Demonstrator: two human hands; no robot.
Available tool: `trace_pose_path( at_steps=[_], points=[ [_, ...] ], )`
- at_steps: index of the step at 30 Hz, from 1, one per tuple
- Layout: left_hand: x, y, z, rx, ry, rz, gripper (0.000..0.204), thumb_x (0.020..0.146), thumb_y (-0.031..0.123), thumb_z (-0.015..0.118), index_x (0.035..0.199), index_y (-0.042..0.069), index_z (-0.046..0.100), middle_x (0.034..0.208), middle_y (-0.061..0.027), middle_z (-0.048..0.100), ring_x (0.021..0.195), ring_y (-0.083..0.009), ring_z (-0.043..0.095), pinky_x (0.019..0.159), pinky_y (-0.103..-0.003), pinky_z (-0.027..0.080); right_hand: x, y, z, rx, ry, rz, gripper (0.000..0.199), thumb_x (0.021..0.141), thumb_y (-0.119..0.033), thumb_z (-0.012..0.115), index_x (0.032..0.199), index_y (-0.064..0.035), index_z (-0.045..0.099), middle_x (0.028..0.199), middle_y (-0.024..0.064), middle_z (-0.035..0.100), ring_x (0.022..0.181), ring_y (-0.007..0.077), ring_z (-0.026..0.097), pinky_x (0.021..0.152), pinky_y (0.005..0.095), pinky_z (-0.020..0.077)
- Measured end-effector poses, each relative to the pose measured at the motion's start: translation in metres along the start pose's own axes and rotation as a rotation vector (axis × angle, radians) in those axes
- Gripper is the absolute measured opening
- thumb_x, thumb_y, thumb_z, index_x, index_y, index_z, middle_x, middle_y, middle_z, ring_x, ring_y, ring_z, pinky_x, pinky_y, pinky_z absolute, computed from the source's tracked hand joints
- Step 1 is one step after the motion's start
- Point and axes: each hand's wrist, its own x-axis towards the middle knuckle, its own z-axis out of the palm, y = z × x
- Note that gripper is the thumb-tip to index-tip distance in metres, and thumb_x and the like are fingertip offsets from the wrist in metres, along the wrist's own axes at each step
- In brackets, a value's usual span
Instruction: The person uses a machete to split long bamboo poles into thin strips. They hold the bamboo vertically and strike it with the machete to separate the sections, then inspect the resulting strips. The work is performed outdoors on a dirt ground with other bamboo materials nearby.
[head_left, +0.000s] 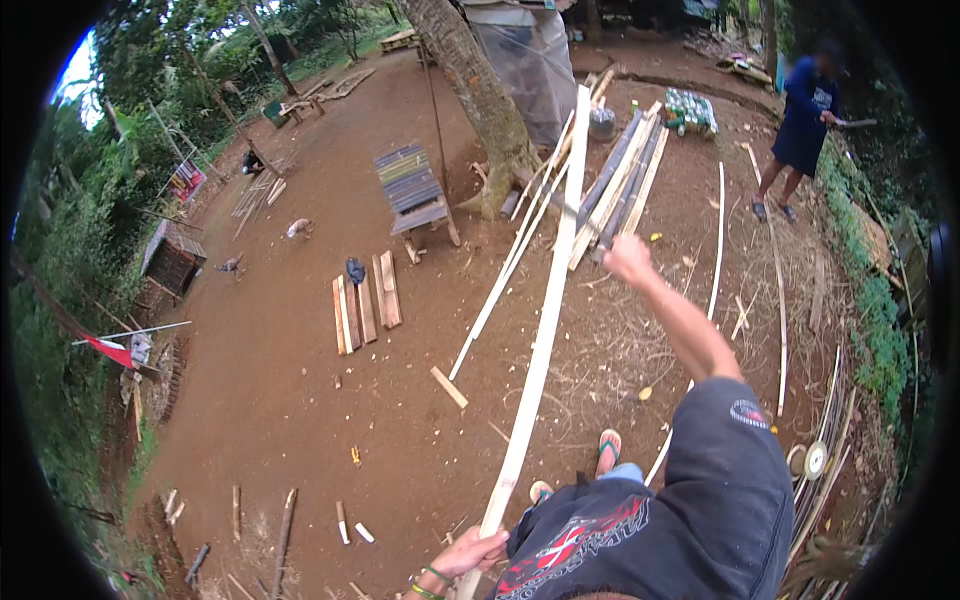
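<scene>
Head cam, sole feed: long pale strip (543, 350) runs diagonally up the middle, near end beside the torso, far end raised toward the tree (490, 110). Left hand (470, 553) has its fingers wrapped on the strip's near end. Right hand (628, 261), arm stretched out, is clenched on what I read as a long knife (591, 222); its blade crosses the strip's upper part. Can't tell from here if the edge touches. Progress, my read: strip is already split to shape, and blade work on it looks mid-way. I see no obvious finished edge, so I can't call how much is left. Thin strips (487, 308) lie on the ground to the left, looking already split; the pole pile (648, 185) beyond the right hand looks like stock not yet worked.
</scene>
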Motion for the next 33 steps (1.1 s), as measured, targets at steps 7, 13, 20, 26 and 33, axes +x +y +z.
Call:
trace_pose_path(
  at_steps=[7, 13, 20, 26, 33],
  points=[
    [0.03, 0.023, -0.033, -0.085, -0.086, -0.033, 0.027, 0.105, 0.033, 0.046, 0.084, 0.017, 0.039, 0.059, 0.0075, 0.028, 0.046, -0.0046, 0.024, 0.041, -0.023, 0.02, -0.187, -0.081, 0.008, 0.103, -0.424, -0.485, 0.019, 0.075, -0.026, 0.061, 0.073, -0.0077, 0.067, 0.062, 0.0149, 0.066, 0.059, 0.0336, 0.068, 0.06, 0.0487, 0.0559],
    [0.038, 0.046, -0.018, -0.29, -0.25, -0.074, 0.026, 0.106, 0.03, 0.045, 0.085, 0.016, 0.039, 0.058, 0.0072, 0.027, 0.045, -0.0051, 0.024, 0.042, -0.023, 0.02, -0.254, -0.074, 0.015, 0.11, -0.359, -0.72, 0.02, 0.067, -0.029, 0.068, 0.073, -0.0104, 0.063, 0.058, 0.0113, 0.063, 0.054, 0.0317, 0.066, 0.056, 0.0508, 0.0521],
    [0.014, 0.023, -0.01, -0.255, -0.414, -0.085, 0.024, 0.105, 0.024, 0.047, 0.083, 0.017, 0.038, 0.058, 0.007, 0.028, 0.045, -0.0053, 0.025, 0.043, -0.025, 0.021, -0.06, 0.031, -0.043, 0.08, -0.028, 0.109, 0.022, 0.088, -0.021, 0.055, 0.084, -0.0016, 0.064, 0.06, 0.0091, 0.06, 0.046, 0.0203, 0.057, 0.043, 0.0331, 0.0497],
    [0.03, 0.046, -0.025, -0.271, -0.318, -0.061, 0.019, 0.104, 0.023, 0.048, 0.089, 0.016, 0.04, 0.058, 0.0069, 0.028, 0.044, -0.0052, 0.025, 0.041, -0.024, 0.02, -0.194, -0.053, 0.0, 0.054, -0.181, -0.733, 0.017, 0.067, -0.026, 0.068, 0.07, -0.011, 0.062, 0.058, 0.0083, 0.062, 0.052, 0.0286, 0.065, 0.049, 0.0443, 0.0532],
    [0.018, 0.046, -0.026, -0.245, -0.321, -0.015, 0.02, 0.103, 0.022, 0.051, 0.087, 0.015, 0.041, 0.057, 0.0066, 0.03, 0.043, -0.0047, 0.027, 0.041, -0.023, 0.023, -0.059, 0.045, -0.032, 0.147, -0.027, 0.264, 0.026, 0.078, -0.023, 0.061, 0.091, -0.0048, 0.075, 0.072, 0.0175, 0.07, 0.063, 0.0297, 0.068, 0.067, 0.0441, 0.0561]
  ],
)
